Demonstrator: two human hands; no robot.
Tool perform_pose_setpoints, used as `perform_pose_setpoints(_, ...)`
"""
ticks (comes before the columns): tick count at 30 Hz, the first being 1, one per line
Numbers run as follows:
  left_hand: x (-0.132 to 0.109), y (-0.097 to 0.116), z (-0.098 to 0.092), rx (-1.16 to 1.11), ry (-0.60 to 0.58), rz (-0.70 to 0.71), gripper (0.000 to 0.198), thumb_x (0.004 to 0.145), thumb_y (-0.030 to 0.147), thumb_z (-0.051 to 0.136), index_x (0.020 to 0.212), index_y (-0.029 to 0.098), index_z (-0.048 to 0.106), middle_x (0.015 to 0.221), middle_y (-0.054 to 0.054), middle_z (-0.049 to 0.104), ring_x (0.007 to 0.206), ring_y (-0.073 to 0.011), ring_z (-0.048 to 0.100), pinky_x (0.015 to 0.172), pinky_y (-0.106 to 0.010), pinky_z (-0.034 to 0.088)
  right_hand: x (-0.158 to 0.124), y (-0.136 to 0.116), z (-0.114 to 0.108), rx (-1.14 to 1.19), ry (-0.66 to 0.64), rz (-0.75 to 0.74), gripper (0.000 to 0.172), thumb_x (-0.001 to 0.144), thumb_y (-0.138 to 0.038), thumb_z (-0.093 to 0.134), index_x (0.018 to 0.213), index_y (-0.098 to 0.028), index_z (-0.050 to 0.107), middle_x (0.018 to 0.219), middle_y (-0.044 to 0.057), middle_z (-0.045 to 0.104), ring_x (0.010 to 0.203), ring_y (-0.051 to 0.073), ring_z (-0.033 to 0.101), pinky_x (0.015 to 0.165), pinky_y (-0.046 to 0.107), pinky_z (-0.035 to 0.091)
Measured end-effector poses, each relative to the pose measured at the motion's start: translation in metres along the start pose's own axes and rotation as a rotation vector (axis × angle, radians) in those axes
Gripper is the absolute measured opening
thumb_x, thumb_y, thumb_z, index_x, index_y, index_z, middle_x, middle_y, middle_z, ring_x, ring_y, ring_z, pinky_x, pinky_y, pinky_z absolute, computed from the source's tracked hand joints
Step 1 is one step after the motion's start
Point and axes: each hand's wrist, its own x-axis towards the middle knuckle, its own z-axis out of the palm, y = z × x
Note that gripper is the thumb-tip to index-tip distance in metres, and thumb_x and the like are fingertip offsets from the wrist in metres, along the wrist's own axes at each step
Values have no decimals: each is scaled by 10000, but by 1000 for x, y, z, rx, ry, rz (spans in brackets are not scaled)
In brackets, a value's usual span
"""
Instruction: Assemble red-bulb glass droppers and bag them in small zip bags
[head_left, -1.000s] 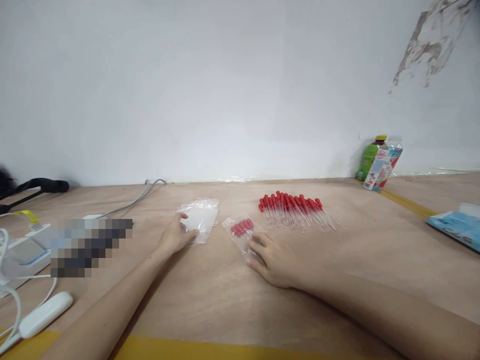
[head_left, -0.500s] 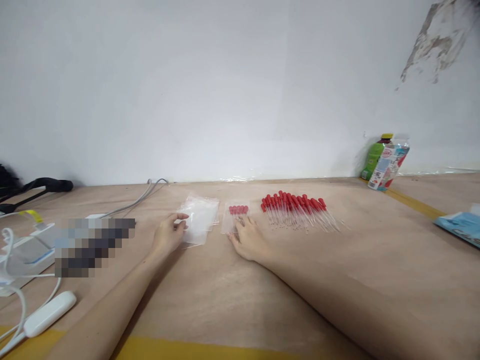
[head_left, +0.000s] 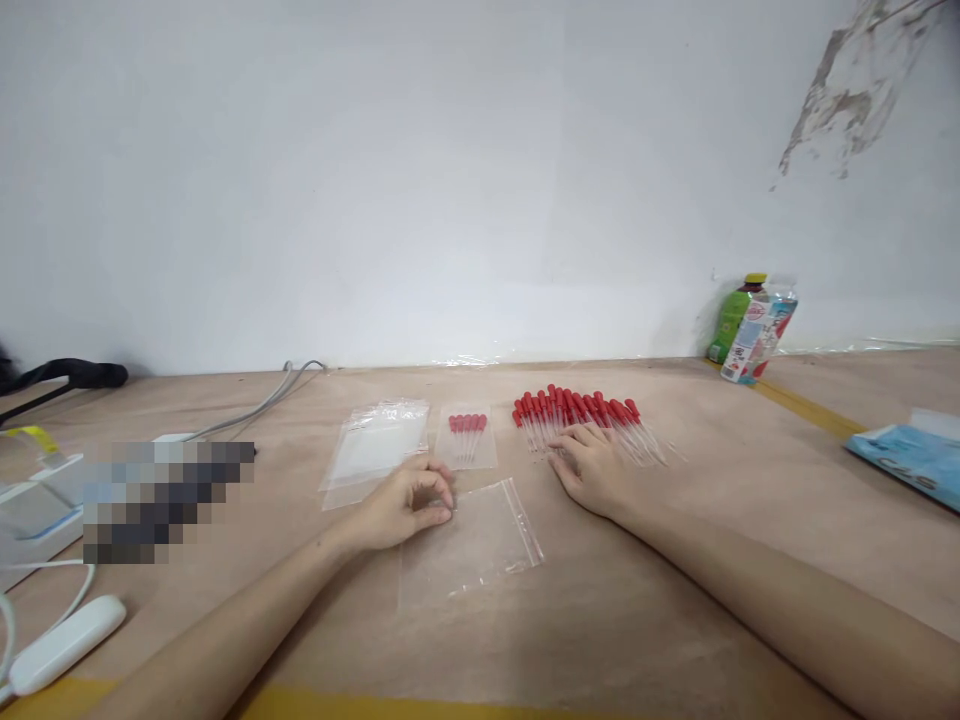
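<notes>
Several droppers with red bulbs lie in a clear bag (head_left: 467, 440) at the middle of the table. To its left is a stack of clear bags (head_left: 375, 445). A single flat zip bag (head_left: 472, 545) lies nearer to me, its red-lined end to the right. My left hand (head_left: 412, 503) is at that bag's upper left edge, thumb and forefinger curved but apart. My right hand (head_left: 592, 465) rests on the thin stems of the pile of red-bulbed droppers (head_left: 574, 405), fingers slightly bent and spread; nothing is visibly held.
At the far left are a white power strip (head_left: 45, 510), cables and a white oblong device (head_left: 67, 645). Two bottles (head_left: 754, 330) stand by the wall at the right. A blue packet (head_left: 911, 460) lies at the right edge.
A single zip bag now lies in front of the stack. My left hand has moved right and nearer to me. My right hand has left the filled bag for the dropper pile.
</notes>
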Motion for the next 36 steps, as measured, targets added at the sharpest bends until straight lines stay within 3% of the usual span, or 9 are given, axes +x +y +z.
perform_pose_setpoints(4, 26, 6, 8, 357, 233, -60, 296, 794, 425, 462, 907, 189, 601, 1022, -71, 558, 1005, -223, 472, 887, -356, 362, 6, 2, 2, -88, -2, 70, 174, 790, -268, 466, 756, -214, 628, 753, 20, 596, 791, 165, 467, 730, 323, 229)
perform_pose_setpoints(8, 65, 6, 23, 659, 214, -254, 448, 851, 470, 293, 1021, 145, 550, 1030, -129, 571, 1023, -270, 476, 864, -385, 359, 28, -4, 9, -140, -46, 170, 209, 778, -300, 461, 689, -200, 621, 733, 32, 607, 786, 172, 471, 732, 340, 205)
perform_pose_setpoints(12, 98, 0, 33, 729, 156, -392, 520, 844, 496, 247, 1037, 102, 526, 1042, -177, 580, 1019, -307, 494, 876, -429, 331, 54, -9, 18, -170, -92, 310, 229, 760, -347, 461, 701, -194, 620, 776, 48, 623, 804, 197, 483, 741, 358, 209)
perform_pose_setpoints(17, 112, -16, 21, 673, -2, -306, 358, 797, 326, 396, 1101, 169, 502, 1140, -119, 555, 1029, -272, 510, 852, -387, 361, 73, -12, 27, -214, -229, 424, 258, 737, -356, 465, 681, -170, 635, 754, 92, 630, 828, 242, 514, 761, 393, 218)
perform_pose_setpoints(21, 115, -22, 0, 629, -128, -137, 464, 698, 165, 510, 1152, 254, 481, 1208, -34, 516, 1076, -211, 480, 874, -292, 345, 81, -13, 32, -201, -265, 480, 256, 714, -349, 486, 710, -150, 646, 721, 114, 632, 774, 255, 550, 746, 408, 241)
perform_pose_setpoints(24, 115, -21, -6, 627, -78, -47, 375, 672, 183, 578, 1036, 276, 565, 1141, -13, 551, 1068, -213, 469, 900, -291, 308, 83, -13, 34, -180, -283, 522, 273, 722, -357, 473, 727, -147, 647, 703, 119, 633, 725, 254, 569, 738, 421, 256)
perform_pose_setpoints(27, 113, -16, 4, 654, 101, -90, 232, 763, 269, 513, 974, 203, 586, 1093, -92, 548, 1047, -264, 452, 885, -362, 301, 84, -13, 36, -149, -290, 549, 300, 739, -371, 448, 716, -146, 645, 695, 121, 633, 716, 258, 577, 730, 423, 270)
perform_pose_setpoints(30, 113, -14, 23, 663, 185, -181, 332, 856, 352, 346, 1008, 132, 542, 1020, -167, 553, 1005, -303, 458, 857, -439, 296, 84, -13, 36, -108, -288, 566, 282, 740, -344, 445, 710, -145, 642, 699, 126, 636, 732, 267, 581, 738, 430, 277)
perform_pose_setpoints(36, 122, -21, 32, 578, 28, -83, 246, 812, 247, 414, 1020, 184, 529, 1082, -99, 567, 1014, -235, 481, 881, -359, 317, 81, -10, 19, 84, -258, 533, 250, 781, -288, 403, 744, -129, 594, 783, 134, 634, 773, 235, 582, 665, 334, 363)
